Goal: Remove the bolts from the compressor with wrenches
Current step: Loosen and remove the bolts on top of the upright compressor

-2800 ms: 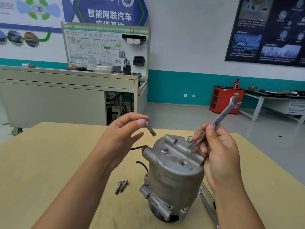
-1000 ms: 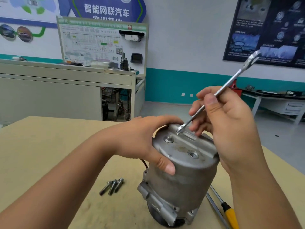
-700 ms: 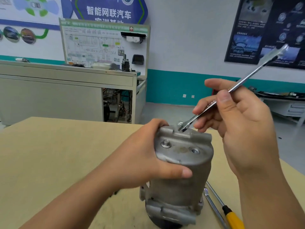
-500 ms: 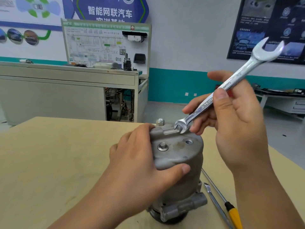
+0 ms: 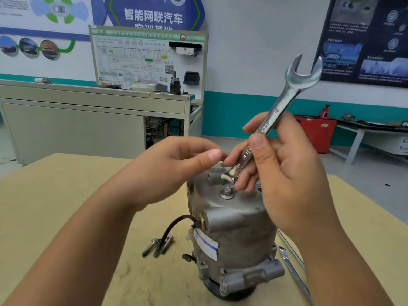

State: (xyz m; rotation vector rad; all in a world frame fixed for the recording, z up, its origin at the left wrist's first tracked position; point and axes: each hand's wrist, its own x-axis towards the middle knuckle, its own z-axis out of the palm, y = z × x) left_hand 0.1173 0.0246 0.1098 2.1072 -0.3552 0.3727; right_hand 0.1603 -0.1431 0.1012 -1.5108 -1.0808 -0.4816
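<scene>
The compressor stands upright on the counter, loose bolts at its 9 o'clock. At its top's 12 o'clock edge the left hand pinches a raised bolt; the right hand grips a wrench there.

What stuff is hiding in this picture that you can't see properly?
Head view:
- What the left hand touches atop the compressor: hidden by its thumb and the wrench tip.
- Wrench's stamped size: blurred.
- Compressor label: print too small.
- The flat tool on the table: cut off by the bottom edge.
</scene>
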